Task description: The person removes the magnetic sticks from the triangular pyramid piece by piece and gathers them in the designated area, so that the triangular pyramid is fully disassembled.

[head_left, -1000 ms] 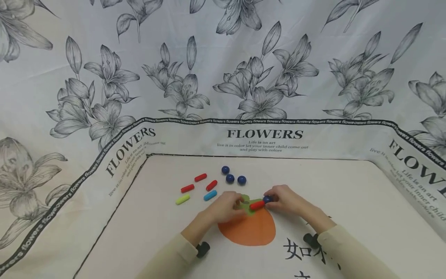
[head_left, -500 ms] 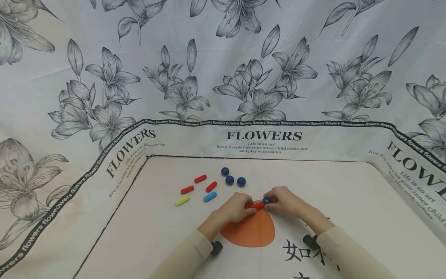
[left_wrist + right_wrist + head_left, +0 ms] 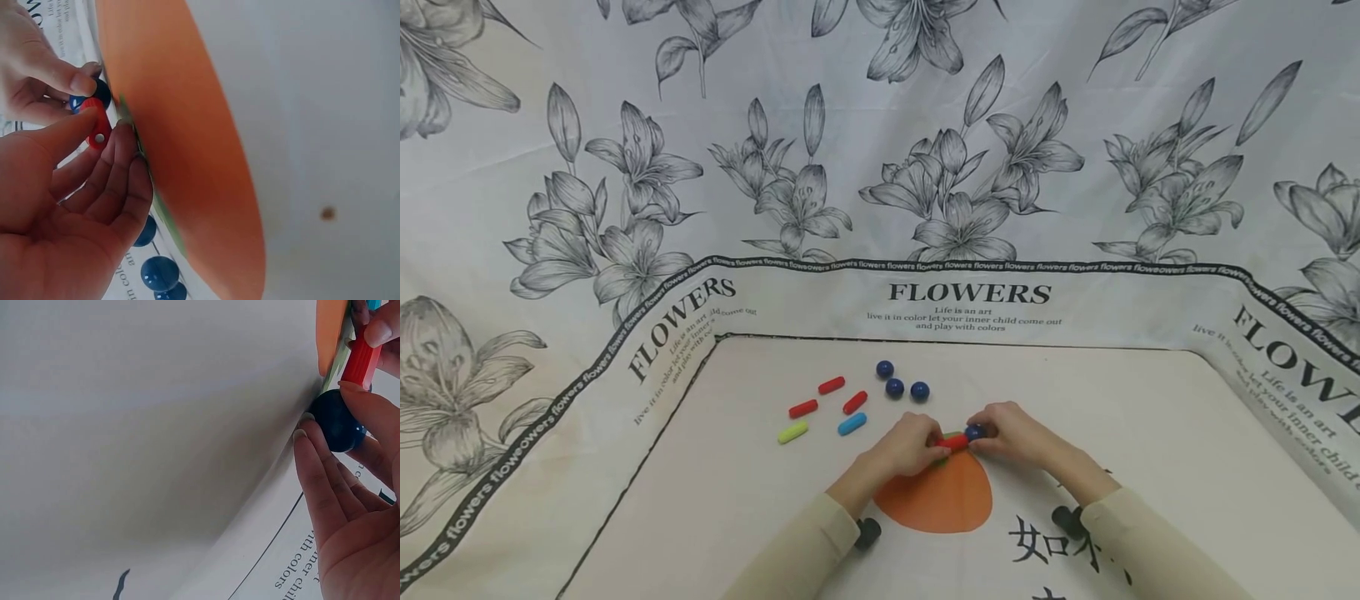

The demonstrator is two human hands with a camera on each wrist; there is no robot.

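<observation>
My left hand (image 3: 906, 444) pinches a red rod (image 3: 953, 442) between thumb and fingers, above the green leaf of an orange fruit print (image 3: 936, 500). Facing it, my right hand (image 3: 1017, 433) holds a dark blue ball (image 3: 974, 432) with its thumb and fingertips. The rod's far end meets the ball, as the right wrist view shows with the red rod (image 3: 362, 362) against the blue ball (image 3: 337, 422). In the left wrist view, the near end of the red rod (image 3: 99, 128) bears a small silvery disc.
Three loose blue balls (image 3: 894, 387) lie beyond my hands. To the left are three red rods (image 3: 832, 385), a blue rod (image 3: 852, 423) and a yellow-green rod (image 3: 793, 432). Black characters (image 3: 1037, 540) are printed on the white tabletop (image 3: 722, 517). A flower-patterned cloth (image 3: 970, 296) hangs behind.
My left hand has moved right and taken hold of the red rod's left end. My right hand stays in place, still holding the ball. The loose pieces have not moved.
</observation>
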